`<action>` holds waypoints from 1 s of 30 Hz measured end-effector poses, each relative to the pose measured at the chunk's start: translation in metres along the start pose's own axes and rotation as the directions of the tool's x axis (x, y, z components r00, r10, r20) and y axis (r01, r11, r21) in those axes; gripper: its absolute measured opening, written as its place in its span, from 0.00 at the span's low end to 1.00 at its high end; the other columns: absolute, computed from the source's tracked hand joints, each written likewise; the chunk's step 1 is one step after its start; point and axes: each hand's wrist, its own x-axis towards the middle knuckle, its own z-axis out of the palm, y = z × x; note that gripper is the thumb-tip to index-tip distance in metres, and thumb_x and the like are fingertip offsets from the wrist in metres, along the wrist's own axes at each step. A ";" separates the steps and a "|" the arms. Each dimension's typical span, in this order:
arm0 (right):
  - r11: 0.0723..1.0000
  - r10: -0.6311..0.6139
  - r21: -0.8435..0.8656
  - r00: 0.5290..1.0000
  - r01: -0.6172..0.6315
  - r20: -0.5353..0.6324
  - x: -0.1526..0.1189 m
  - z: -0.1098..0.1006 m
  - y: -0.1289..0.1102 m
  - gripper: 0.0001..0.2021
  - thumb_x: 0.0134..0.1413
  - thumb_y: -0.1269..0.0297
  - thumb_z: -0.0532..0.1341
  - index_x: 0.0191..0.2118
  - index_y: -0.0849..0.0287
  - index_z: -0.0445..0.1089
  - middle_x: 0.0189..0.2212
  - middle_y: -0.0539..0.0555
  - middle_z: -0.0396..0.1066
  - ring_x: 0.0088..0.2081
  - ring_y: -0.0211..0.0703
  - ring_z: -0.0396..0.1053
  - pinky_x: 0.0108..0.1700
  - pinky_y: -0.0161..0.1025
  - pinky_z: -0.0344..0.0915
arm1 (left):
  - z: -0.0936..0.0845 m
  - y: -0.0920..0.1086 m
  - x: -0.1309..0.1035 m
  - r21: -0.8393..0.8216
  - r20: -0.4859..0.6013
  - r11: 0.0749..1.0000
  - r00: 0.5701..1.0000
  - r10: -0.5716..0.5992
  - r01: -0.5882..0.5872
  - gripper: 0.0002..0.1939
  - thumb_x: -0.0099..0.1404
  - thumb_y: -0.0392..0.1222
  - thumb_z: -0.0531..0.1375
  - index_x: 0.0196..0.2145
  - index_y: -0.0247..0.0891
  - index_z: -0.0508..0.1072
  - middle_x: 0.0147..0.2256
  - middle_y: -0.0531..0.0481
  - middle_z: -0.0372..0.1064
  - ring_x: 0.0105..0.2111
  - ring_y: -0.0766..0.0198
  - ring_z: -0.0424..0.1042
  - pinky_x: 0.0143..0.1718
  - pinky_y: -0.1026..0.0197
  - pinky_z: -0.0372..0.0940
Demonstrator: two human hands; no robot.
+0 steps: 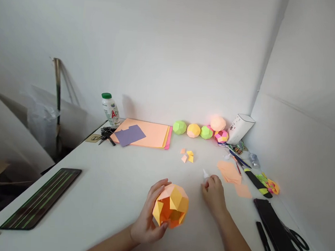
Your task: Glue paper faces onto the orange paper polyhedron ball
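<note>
My left hand (151, 214) holds a yellow and peach paper ball (176, 198) near the front of the table, fingers behind it and thumb at its lower edge. An opening in the ball's side shows an orange inside. To the right, my right hand (213, 190) is closed around a small white bottle with a pointed nozzle (205, 174); most of the bottle is hidden by the fingers. Small folded yellow pieces (191, 156) and peach pieces (184, 158) lie beyond the hands. Peach paper sheets (229, 172) rest to the right of my right hand.
Finished paper balls (194, 130) line the wall beside a white box (240, 128). Coloured sheets (152, 134), keys (107, 133) and a white bottle with green cap (111, 110) stand back left. A dark striped mat (42, 199) lies left; a cutter (258, 183) and scissors (298, 241) lie right.
</note>
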 end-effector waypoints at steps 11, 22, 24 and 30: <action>0.981 0.192 -0.054 0.977 -0.187 0.095 0.088 0.052 -0.023 0.10 0.57 0.64 0.60 0.43 0.64 0.69 0.44 0.60 0.70 0.45 0.50 0.69 0.45 0.49 0.67 | 0.004 -0.014 -0.005 -0.069 0.253 0.983 0.956 -0.148 0.170 0.33 0.64 0.49 0.54 0.63 0.46 0.44 0.61 0.37 0.43 0.62 0.40 0.45 0.57 0.34 0.52; 0.859 0.145 0.453 0.963 -0.237 0.228 0.054 0.002 -0.032 0.11 0.52 0.56 0.61 0.29 0.59 0.71 0.31 0.53 0.72 0.36 0.44 0.68 0.42 0.41 0.65 | -0.005 -0.010 0.007 0.024 0.265 0.994 0.958 -0.106 0.104 0.39 0.58 0.37 0.59 0.63 0.42 0.44 0.60 0.34 0.41 0.61 0.43 0.48 0.57 0.38 0.55; 0.781 0.119 0.563 0.949 -0.270 0.291 0.031 -0.015 -0.033 0.12 0.49 0.53 0.63 0.28 0.59 0.71 0.27 0.51 0.70 0.31 0.42 0.67 0.38 0.39 0.65 | -0.007 -0.008 0.009 0.055 0.276 0.993 0.954 -0.115 0.104 0.39 0.58 0.35 0.58 0.63 0.41 0.44 0.60 0.34 0.41 0.61 0.43 0.47 0.56 0.39 0.57; 0.550 0.089 0.726 0.893 -0.413 0.441 -0.011 -0.021 -0.046 0.19 0.47 0.45 0.62 0.27 0.59 0.72 0.19 0.49 0.63 0.21 0.35 0.58 0.27 0.37 0.60 | -0.009 -0.009 0.009 0.183 0.265 0.981 0.958 -0.110 0.062 0.41 0.56 0.33 0.58 0.63 0.40 0.43 0.61 0.33 0.41 0.61 0.42 0.47 0.56 0.39 0.57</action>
